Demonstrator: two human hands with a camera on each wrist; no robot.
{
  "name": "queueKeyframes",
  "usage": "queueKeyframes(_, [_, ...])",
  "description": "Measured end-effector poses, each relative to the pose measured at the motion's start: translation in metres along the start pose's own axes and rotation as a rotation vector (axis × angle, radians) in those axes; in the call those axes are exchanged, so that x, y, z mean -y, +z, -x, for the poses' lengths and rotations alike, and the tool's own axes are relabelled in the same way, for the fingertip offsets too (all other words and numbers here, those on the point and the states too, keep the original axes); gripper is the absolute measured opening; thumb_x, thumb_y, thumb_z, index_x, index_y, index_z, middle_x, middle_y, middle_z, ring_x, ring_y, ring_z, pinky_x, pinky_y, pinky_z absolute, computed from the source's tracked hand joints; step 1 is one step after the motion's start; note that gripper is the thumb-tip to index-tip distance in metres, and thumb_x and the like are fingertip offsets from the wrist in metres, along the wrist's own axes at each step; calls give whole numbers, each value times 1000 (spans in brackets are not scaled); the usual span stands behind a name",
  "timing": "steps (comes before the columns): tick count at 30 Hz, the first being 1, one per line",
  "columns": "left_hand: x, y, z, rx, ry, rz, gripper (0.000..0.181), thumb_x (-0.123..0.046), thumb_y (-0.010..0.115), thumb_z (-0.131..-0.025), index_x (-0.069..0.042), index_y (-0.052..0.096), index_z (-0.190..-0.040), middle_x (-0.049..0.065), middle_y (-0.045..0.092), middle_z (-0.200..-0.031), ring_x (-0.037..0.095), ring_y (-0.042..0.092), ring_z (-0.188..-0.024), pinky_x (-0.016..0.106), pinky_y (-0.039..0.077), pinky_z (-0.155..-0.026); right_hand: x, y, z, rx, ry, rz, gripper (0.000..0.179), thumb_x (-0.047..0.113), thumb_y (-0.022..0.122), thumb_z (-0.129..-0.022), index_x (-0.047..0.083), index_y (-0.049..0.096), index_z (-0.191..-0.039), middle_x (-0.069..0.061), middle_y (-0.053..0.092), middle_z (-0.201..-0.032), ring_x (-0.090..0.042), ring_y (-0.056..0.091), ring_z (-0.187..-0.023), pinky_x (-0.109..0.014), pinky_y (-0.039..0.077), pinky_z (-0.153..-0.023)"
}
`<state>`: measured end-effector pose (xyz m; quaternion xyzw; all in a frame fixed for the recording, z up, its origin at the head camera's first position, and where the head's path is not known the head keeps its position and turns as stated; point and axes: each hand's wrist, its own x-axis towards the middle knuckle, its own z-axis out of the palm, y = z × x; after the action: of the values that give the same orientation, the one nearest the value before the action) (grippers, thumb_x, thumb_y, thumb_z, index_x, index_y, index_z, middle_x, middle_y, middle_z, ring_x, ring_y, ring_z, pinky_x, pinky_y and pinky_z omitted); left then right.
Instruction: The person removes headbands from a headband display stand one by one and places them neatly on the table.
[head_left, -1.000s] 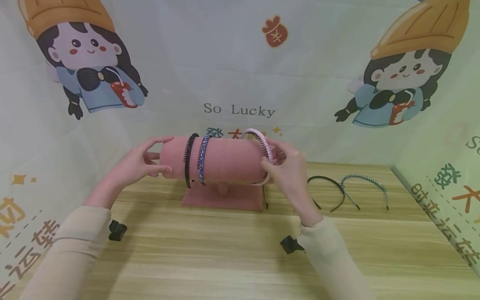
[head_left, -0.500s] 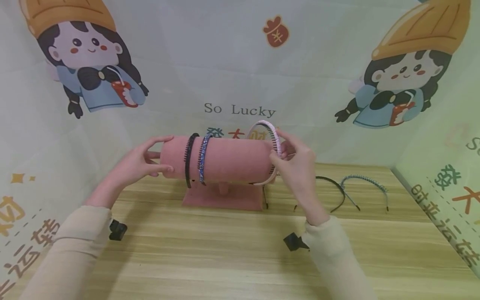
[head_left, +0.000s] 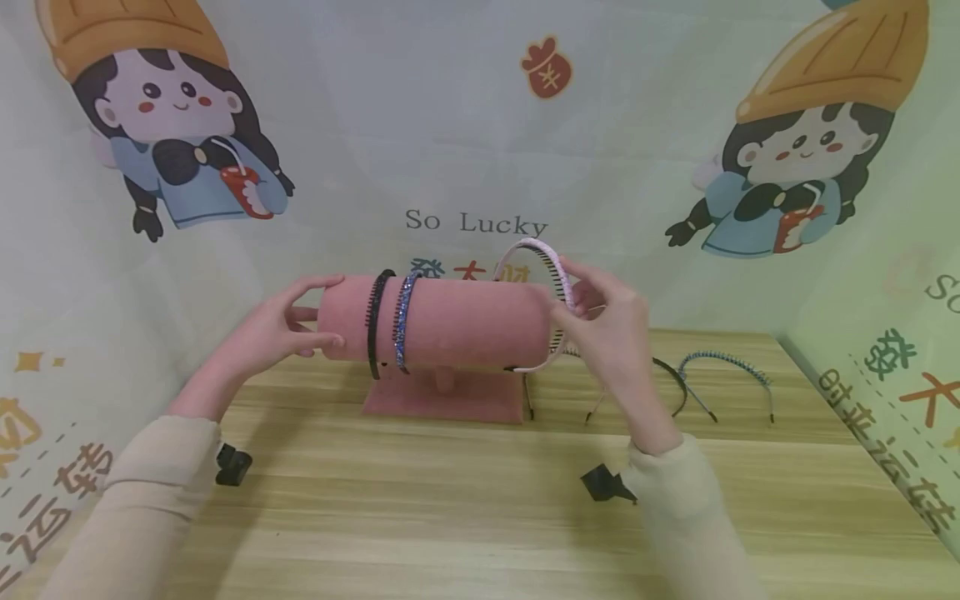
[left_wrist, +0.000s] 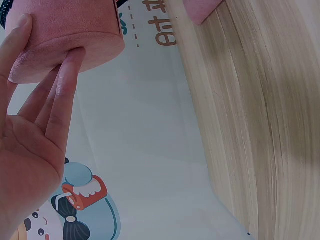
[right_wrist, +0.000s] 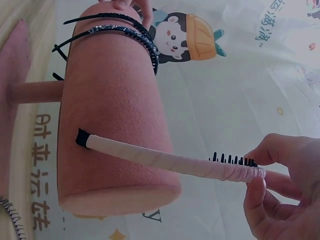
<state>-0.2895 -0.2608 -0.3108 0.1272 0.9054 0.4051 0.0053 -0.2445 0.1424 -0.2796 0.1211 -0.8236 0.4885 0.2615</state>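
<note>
A pink cylindrical headband stand [head_left: 472, 325] lies crosswise on its post and base. My left hand [head_left: 258, 337] grips its left end, thumb in front and a finger on top, with other fingers against the end face [left_wrist: 95, 60]. Around the roll's left part sit a black toothed headband [head_left: 373, 325] and a blue glittery headband [head_left: 402, 325]. My right hand [head_left: 611, 333] pinches a pale pink headband [head_left: 555, 265] between thumb and fingers at the roll's right end. In the right wrist view its black tip [right_wrist: 83, 137] lies over the roll's side, while the toothed part stands off the roll.
On the wooden table [head_left: 420, 508], a black headband [head_left: 681, 383] and a blue spiky headband [head_left: 723, 357] lie to the right. Another headband behind my right hand is mostly hidden. A printed cloth [head_left: 360, 125] rises behind and along both sides.
My right hand has moved right with the pale pink headband, drawing it towards and partly past the roll's right end. My left hand and the stand have stayed in place.
</note>
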Motion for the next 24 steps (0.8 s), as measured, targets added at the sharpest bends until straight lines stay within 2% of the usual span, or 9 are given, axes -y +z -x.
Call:
queueKeyframes(11, [-2, -2, 2, 16, 20, -3, 88, -39, 77, -84, -39, 25, -155, 23, 59, -137, 19, 71, -93, 31, 56, -73, 3, -15, -2, 11, 50, -24, 47, 5, 71, -85, 12, 64, -131, -10, 66, -92, -15, 59, -80, -14, 55, -69])
queueKeyframes(19, [-2, 0, 2, 8, 6, 0, 86, -41, 78, -83, -40, 28, -154, 22, 58, -138, 22, 71, -97, 36, 57, -76, 3, -20, -2, -11, 10, 6, 45, 4, 72, -85, 12, 65, -129, -11, 66, -90, -13, 59, -76, -14, 54, -68])
queueKeyframes(24, [-3, -1, 3, 15, 26, 9, 86, -38, 77, -85, -37, 27, -155, 23, 59, -136, 22, 71, -96, 36, 57, -75, 2, -24, -3, -26, 5, 37, 44, 7, 73, -85, 14, 66, -128, -10, 67, -89, -13, 59, -74, -16, 52, -61])
